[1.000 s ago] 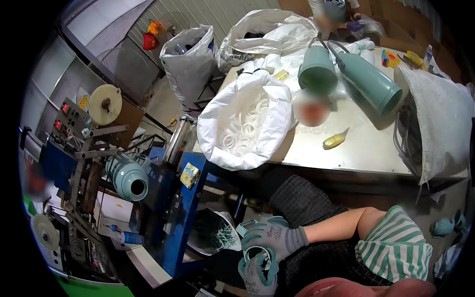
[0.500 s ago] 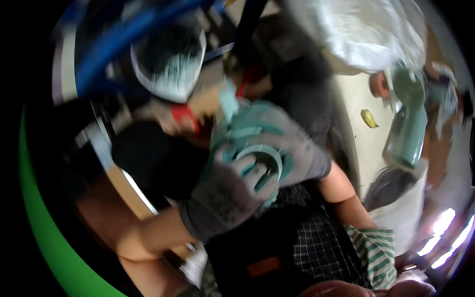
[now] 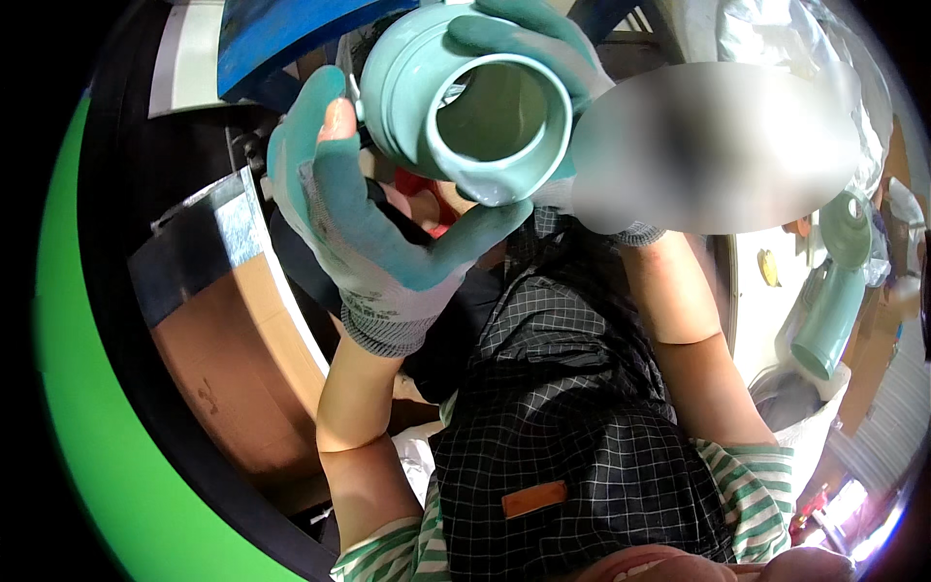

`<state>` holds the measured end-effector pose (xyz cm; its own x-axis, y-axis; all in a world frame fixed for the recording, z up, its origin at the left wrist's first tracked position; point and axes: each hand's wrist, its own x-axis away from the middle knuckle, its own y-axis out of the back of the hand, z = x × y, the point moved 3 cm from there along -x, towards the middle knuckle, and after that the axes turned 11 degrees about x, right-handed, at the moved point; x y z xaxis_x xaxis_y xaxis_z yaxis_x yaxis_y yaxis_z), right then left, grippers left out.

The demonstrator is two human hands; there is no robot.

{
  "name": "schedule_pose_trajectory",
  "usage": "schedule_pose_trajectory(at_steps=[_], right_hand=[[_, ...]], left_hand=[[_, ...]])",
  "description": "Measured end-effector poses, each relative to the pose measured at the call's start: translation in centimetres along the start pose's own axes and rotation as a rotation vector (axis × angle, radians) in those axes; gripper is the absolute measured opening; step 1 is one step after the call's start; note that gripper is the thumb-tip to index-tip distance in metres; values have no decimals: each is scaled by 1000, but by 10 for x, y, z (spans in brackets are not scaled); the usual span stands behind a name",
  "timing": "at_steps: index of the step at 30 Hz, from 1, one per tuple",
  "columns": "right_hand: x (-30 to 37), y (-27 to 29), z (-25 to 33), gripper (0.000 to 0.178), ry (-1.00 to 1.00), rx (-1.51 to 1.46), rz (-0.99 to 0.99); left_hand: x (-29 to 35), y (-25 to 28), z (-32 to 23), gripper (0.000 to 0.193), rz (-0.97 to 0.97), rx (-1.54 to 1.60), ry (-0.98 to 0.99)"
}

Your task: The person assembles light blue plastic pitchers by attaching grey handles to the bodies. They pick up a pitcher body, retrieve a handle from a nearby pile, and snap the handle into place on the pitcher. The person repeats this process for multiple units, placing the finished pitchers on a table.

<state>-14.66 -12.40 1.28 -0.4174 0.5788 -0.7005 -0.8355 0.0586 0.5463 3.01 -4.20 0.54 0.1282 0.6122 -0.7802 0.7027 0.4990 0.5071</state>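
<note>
Raised in front of me is a hollow teal plastic container [image 3: 398, 87] with stepped rings and a round open neck turned toward me. My left hand [image 3: 373, 228], in a grey glove with teal coating, curves round its left and lower side, thumb under the neck and fingers at the left edge. One bare fingertip pokes out of that glove. My right hand [image 3: 543, 39], gloved alike, grips the container from above and the far right, its fingers lying over the top. A blurred patch hides part of that hand.
On the pale table [image 3: 752, 301] at right lie a teal bottle-shaped piece [image 3: 832, 320], a round teal piece [image 3: 846, 231] and a small yellow item [image 3: 769, 268]. White plastic sheeting [image 3: 776, 34] is behind. A cardboard box [image 3: 233, 359] stands left, under a blue frame [image 3: 301, 44].
Both hands have lifted the teal container up and away from my lap. Its neck shows clearly now, and my left hand has shifted to its left and lower side.
</note>
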Motion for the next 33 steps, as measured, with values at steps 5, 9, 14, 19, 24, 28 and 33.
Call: schedule_pose_trajectory(at_steps=[5,9,14,19,24,28,33], right_hand=[[26,44,15,85,53,206,106],[84,98,46,118,-162,-165,263],[166,163,15,80,-765,-890,306],[166,248,-79,33,-968,211,-201],[132,280,-219,49,-592,1335,-2],[142,260,-271,29,-975,1250,275],[141,257,-201,27,-882,893,-300]], left_hand=[[-7,-5,-43,114,324,194,179],[2,-34,-88,104,366,540,-71],[29,-63,-113,70,544,726,-52],[42,-85,-126,64,472,737,-112],[39,-81,-136,70,495,662,-67],[66,-93,-132,78,553,656,10],[54,-82,-135,78,435,432,27]])
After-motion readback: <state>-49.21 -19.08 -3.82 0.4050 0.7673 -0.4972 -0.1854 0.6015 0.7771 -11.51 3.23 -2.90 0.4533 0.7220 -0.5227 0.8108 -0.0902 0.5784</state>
